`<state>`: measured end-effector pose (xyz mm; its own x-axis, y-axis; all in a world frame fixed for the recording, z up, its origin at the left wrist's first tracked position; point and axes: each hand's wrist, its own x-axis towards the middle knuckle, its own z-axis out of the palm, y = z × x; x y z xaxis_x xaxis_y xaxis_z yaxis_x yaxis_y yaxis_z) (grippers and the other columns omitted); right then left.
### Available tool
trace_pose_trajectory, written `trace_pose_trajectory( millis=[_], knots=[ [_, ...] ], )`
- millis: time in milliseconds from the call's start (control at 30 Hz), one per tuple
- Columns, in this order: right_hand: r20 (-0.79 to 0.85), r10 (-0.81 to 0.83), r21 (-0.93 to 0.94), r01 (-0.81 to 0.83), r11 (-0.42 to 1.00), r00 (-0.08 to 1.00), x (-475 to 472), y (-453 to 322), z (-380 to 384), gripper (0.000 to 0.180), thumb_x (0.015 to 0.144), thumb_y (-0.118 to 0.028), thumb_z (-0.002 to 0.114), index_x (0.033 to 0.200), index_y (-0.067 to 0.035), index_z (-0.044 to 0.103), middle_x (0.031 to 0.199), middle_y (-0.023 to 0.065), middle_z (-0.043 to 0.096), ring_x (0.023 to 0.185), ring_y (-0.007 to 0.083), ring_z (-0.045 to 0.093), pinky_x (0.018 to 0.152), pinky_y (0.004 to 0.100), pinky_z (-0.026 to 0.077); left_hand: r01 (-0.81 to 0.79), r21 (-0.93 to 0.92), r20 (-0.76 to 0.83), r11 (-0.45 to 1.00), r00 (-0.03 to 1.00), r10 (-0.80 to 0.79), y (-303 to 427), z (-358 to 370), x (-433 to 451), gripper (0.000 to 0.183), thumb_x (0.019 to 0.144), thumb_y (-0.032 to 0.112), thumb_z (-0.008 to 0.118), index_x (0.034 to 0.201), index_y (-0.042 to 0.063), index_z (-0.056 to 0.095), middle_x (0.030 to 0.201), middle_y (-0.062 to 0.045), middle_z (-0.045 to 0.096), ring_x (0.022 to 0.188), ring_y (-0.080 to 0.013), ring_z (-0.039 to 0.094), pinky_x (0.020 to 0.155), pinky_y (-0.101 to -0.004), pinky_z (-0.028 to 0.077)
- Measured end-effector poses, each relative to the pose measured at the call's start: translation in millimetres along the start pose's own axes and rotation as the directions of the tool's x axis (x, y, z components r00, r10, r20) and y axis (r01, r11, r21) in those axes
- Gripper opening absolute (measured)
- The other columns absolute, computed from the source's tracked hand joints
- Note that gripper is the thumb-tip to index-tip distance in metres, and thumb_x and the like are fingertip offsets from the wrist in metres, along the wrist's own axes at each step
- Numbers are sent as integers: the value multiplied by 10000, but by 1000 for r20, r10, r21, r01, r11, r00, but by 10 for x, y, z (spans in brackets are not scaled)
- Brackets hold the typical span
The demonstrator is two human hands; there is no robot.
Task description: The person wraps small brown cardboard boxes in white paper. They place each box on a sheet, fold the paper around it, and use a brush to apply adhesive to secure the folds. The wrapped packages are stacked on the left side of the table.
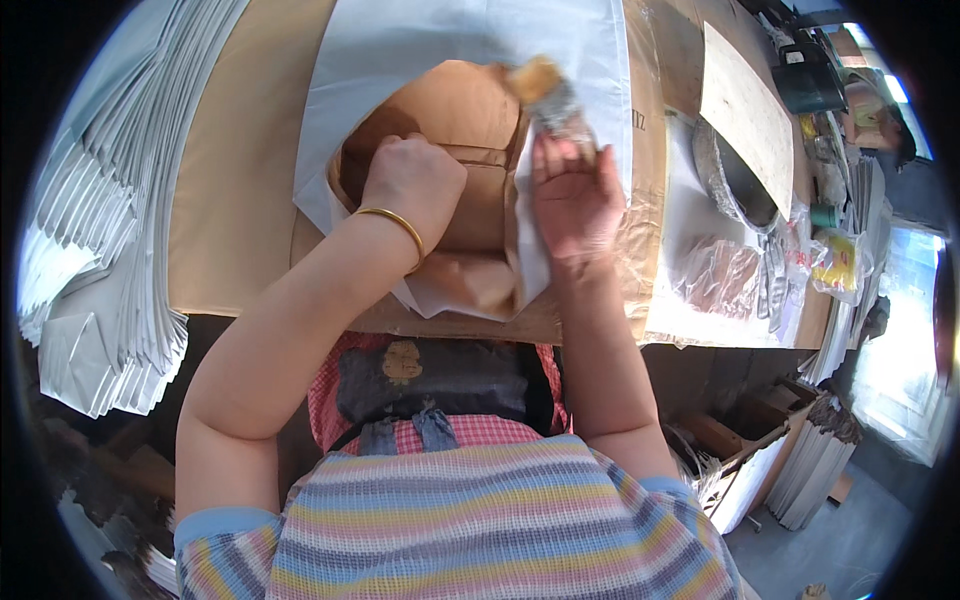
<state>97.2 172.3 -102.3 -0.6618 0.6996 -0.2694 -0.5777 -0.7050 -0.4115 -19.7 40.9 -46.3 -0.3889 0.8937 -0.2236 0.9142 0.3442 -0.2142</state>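
A paper sack (465, 97), white outside and brown inside, lies before me with its mouth spread wide. My left hand (416, 176), a gold-coloured bangle at its wrist, reaches into that mouth. Its fingers are curled and turned away, so what they grip or press is hidden. Beside the sack's right edge, my right hand (574, 187) is palm up. Its fingers hold a brush (555, 97) with a yellowish head and a greyish wrapped part, blurred by motion. The brush's head is over the white paper, just right of the brown opening.
Stacked white paper sacks (135, 187) fan along the left. Brown cardboard (232, 165) covers the worktop. At right, a pale board (750, 120) partly covers a round container (724, 172), near clear plastic (720, 274) and a dark jug (810, 79). An open box (765, 427) stands below right.
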Motion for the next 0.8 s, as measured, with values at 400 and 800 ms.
trace_pose_trajectory(
  millis=[400,800],
  knots=[
    [267,130,108,-163,981,955,146,140,-159,400,957,-356,479,1036,12,614,942,165,690,1050,319,604,1085,443,339,36,7,-60,999,998,-35,57,-15,-25,113,775,146,609,786,107,714,816,-51,673,888,-202,630,756,-325,510],
    [389,322,91,-384,919,863,217,9,-230,468,948,-365,495,918,80,638,965,177,690,1070,313,608,1113,436,312,-243,172,-136,955,954,267,1,52,-1048,145,755,163,565,735,47,649,712,-116,635,797,-231,616,880,-350,402]
  ],
)
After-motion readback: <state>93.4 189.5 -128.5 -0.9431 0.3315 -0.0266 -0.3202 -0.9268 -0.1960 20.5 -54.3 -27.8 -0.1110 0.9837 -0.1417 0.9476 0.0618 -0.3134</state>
